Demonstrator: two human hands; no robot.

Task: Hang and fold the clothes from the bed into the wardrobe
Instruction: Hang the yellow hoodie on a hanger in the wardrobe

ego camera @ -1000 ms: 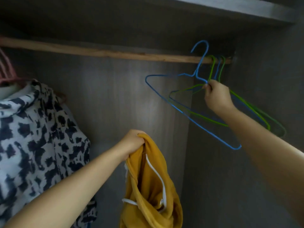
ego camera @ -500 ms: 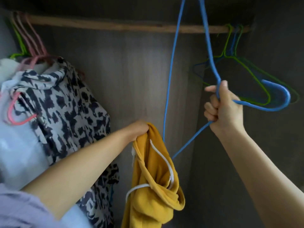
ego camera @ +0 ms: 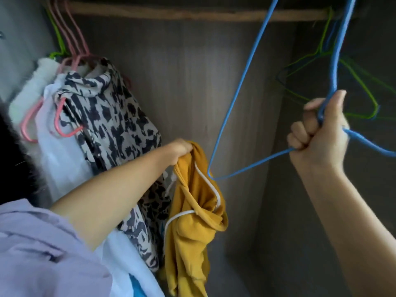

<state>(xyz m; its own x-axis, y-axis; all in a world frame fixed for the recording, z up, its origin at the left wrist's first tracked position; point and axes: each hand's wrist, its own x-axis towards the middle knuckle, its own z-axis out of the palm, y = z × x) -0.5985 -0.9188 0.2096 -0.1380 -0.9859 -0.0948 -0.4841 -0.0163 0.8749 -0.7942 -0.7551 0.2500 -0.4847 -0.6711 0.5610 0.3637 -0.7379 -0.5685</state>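
Note:
A mustard-yellow garment with white cords (ego camera: pixel 192 213) hangs from my left hand (ego camera: pixel 182 150), which grips its top edge in front of the wardrobe's back wall. My right hand (ego camera: pixel 319 133) grips a blue wire hanger (ego camera: pixel 233 103) near its neck, off the wooden rail (ego camera: pixel 192 15). The hanger's lower corner points down toward the yellow garment, almost touching it. Part of the hanger runs out of view at the top and right.
A black-and-white patterned garment (ego camera: pixel 107 112) and pale clothes hang on pink hangers (ego camera: pixel 70 39) at the rail's left end. Green and blue wire hangers (ego camera: pixel 360 82) hang empty at the right end, by the side wall.
The blue hanger came off the rail in my right hand and moved down and nearer to me. The view shifted, and the yellow garment stayed held in my left hand.

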